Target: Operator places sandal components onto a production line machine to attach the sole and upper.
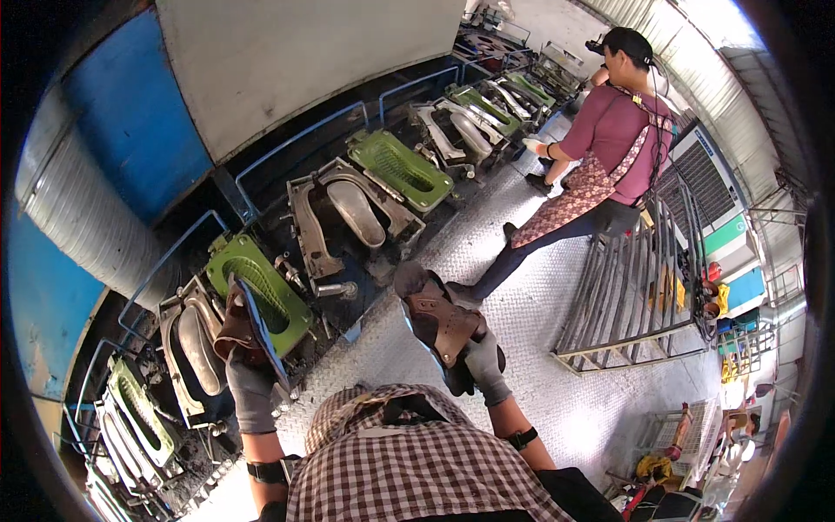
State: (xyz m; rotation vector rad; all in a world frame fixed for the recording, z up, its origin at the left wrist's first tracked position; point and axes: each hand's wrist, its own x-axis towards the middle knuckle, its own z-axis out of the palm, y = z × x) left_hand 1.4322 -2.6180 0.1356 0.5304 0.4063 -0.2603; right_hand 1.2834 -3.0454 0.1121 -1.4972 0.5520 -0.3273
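Note:
My left hand [250,400], in a grey glove, is closed round a brown sandal [237,332] held on edge, with a flat blue side turned to the right. A grey glove also covers my right hand [489,372], closed on the heel end of another brown sandal [442,324]. Straps and small holes show on this one, and a blue edge runs along its left side. Beyond my left hand lies an open mould with a green sole-shaped half [268,291] and a metal half [200,344]. Both sandals are held up, apart from the moulds.
More open moulds, such as a green one [402,170] and a metal one [355,213], line the machine behind blue rails [300,137]. A co-worker [617,139] in a maroon top stands ahead on the metal tread floor [522,304]. A slatted metal rack [622,304] stands right.

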